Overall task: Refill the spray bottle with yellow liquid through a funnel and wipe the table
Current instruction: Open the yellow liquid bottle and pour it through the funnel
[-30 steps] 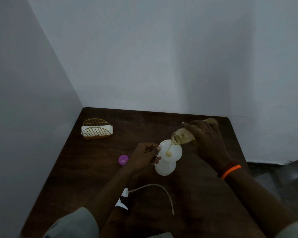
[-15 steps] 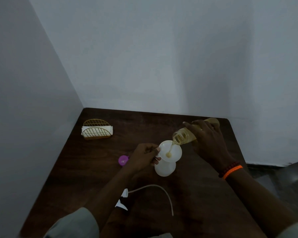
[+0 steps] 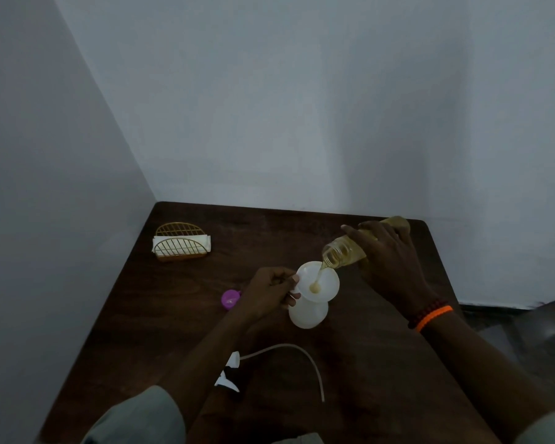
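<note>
The dark wooden table [image 3: 180, 315] is pushed into a corner, its far and left edges against the grey walls, its right edge running past the right wrist toward a lower floor area. Bare tabletop lies left of the left knuckles and toward the near-right corner.

The left hand [image 3: 269, 291] comes in from the lower left, forearm angled up, with fingers curled and fingertips pinching the left rim of the white funnel [image 3: 319, 282]. The funnel sits in the neck of the white spray bottle [image 3: 308, 312], which stands upright just below and right of those fingertips.

The right hand [image 3: 388, 264] reaches in from the lower right (an orange band and dark beads on its wrist), its fingers wrapped round a clear bottle of yellow liquid [image 3: 343, 254], tipped mouth-down to the left. A thin yellow stream [image 3: 318, 275] falls from the mouth into the funnel bowl.

Left of the left hand lies a purple cap [image 3: 229, 298]. Behind it, near the far-left corner, stands a gold wire napkin holder [image 3: 181, 243]. Beneath the left forearm lies the spray head [image 3: 229, 373] with its curved dip tube [image 3: 302, 357].
</note>
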